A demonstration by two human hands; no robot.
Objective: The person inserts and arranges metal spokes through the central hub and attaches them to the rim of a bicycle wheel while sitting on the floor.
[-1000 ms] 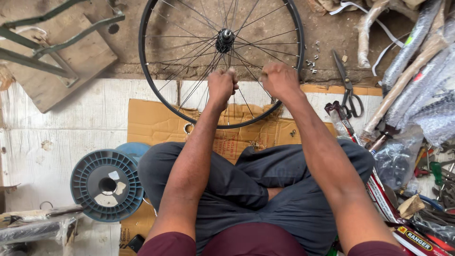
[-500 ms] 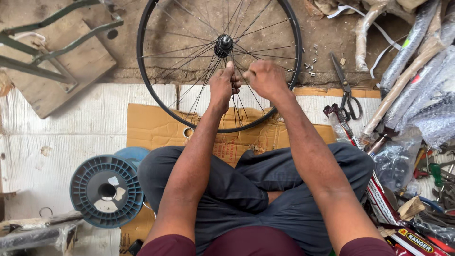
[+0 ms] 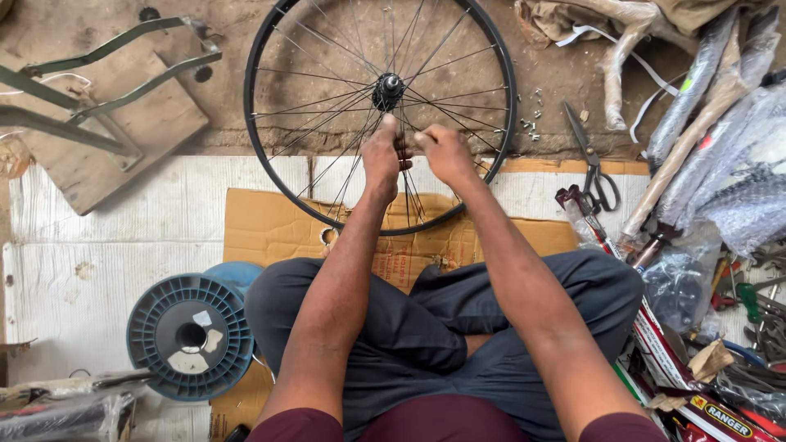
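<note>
Glossy black metal wheel rim (image 3: 260, 176), matt brown cardboard (image 3: 270, 229).

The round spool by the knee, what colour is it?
Blue-grey spool, seen in the head view.

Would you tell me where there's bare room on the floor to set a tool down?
Free: the white sheet between the wooden board, cardboard and blue spool. Crowded: right of the wheel, with scissors and wrapped parts.
</note>
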